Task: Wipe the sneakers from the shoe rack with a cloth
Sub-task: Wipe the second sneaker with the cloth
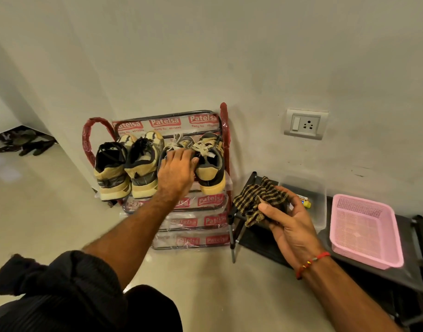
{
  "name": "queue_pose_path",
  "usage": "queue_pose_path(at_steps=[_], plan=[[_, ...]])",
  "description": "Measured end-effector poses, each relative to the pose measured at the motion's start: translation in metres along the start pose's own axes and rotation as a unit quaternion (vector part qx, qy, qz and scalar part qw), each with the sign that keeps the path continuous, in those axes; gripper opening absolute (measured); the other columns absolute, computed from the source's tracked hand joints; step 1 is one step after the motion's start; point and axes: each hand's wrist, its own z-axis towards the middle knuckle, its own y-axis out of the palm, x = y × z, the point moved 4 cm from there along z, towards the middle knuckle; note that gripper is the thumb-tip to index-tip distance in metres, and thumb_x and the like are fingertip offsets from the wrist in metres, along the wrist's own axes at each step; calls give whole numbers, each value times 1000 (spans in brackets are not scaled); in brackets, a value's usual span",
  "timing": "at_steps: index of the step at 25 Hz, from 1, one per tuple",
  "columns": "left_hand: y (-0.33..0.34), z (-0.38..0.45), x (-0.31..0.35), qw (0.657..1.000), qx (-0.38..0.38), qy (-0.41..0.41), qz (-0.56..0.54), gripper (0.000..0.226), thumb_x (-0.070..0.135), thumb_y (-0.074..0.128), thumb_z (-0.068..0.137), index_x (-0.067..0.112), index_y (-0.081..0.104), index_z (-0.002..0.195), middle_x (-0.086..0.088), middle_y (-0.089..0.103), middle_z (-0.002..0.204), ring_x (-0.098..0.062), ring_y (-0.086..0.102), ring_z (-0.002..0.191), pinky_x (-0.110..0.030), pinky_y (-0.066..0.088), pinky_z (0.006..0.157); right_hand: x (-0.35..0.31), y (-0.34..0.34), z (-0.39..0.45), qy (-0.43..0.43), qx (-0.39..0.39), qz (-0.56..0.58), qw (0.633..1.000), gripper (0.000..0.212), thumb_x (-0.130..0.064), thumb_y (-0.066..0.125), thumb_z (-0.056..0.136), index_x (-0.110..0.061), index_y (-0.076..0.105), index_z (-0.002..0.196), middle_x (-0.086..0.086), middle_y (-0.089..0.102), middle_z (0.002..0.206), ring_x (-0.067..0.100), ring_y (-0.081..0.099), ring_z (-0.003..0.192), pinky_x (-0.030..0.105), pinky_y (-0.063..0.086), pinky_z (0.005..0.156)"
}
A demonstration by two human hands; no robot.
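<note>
A red-framed shoe rack (223, 130) with plastic-wrapped shelves stands against the wall. Its top shelf carries several tan and black sneakers, heels toward me. My left hand (175, 172) lies over the third sneaker (181, 142), fingers curled onto its collar by the white laces. The rightmost sneaker (211, 168) sits just beside that hand, and the two left sneakers (127, 168) stand apart from it. My right hand (286, 219) holds a brown and black striped cloth (259, 197) to the right of the rack, with a red thread on its wrist.
A low black stand (258, 243) right of the rack bears a pink plastic basket (363, 230) and a clear plastic box (318, 195). A wall socket (305, 124) is above it. Dark footwear (25, 144) lies on the floor at far left.
</note>
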Motion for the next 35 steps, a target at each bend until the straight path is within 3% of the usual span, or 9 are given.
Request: queue_pose_path(at_steps=[6,9,12,17,21,24,27,32,35], plan=[[-20,12,-74,944,-292,-10,155,42,53,44,103,32,53,137,-6,58,135,-29,35,133,-50,23,107,-5,-2,-5,-8,-2,-17,1000,57,-1,73,73,-8,55,126,9,74,111,25,72,103,35,62,77],[-22,17,-71,956,-262,1,136,44,50,54,99,34,52,140,-1,61,132,-27,45,128,-50,29,106,0,-5,-5,3,8,-43,999,59,-2,74,71,-10,55,126,9,74,109,26,71,103,43,60,84],[-29,18,-58,973,-205,-13,107,40,47,55,100,34,55,137,-2,65,128,-26,60,113,-48,49,95,2,-6,-4,3,3,-63,998,57,-4,75,70,-12,57,123,10,73,111,25,72,102,41,61,83],[-93,-9,-42,982,-172,4,75,38,46,53,101,30,57,135,0,66,124,-21,62,105,-45,54,85,-2,-9,-7,-9,-16,-60,998,49,-10,72,79,-8,59,127,11,72,116,26,70,107,38,62,81],[-169,-52,-19,983,-168,23,-67,40,42,62,95,21,63,129,8,66,104,-14,63,96,-39,56,80,-9,-11,-17,-15,-16,-137,990,69,-50,85,66,-14,67,122,11,72,116,27,71,103,34,60,68],[-213,-90,13,969,-178,37,-166,33,40,66,92,20,69,118,7,71,100,-12,68,95,-33,57,80,-16,-12,-30,-36,5,-199,979,64,-63,81,65,-16,74,108,6,76,107,22,70,104,39,55,86],[-226,-121,50,938,-199,6,-283,23,35,67,92,21,74,108,10,74,94,0,69,88,-19,54,74,-29,-14,-42,-45,16,-216,975,49,-56,71,75,-16,74,102,2,76,97,17,69,95,29,53,73],[-149,-145,95,874,-249,-81,-410,20,33,65,96,21,75,107,2,77,95,-15,71,89,-33,57,80,-50,-34,-56,-65,4,-253,965,50,-55,67,82,-11,74,104,8,75,98,20,68,92,34,52,75],[-82,-154,112,839,-275,-131,-451,23,34,60,100,17,75,107,-3,78,91,-18,72,82,-38,60,75,-57,-52,-58,-88,48,-222,970,63,-57,75,75,-9,69,116,10,73,111,25,68,108,46,53,98]])
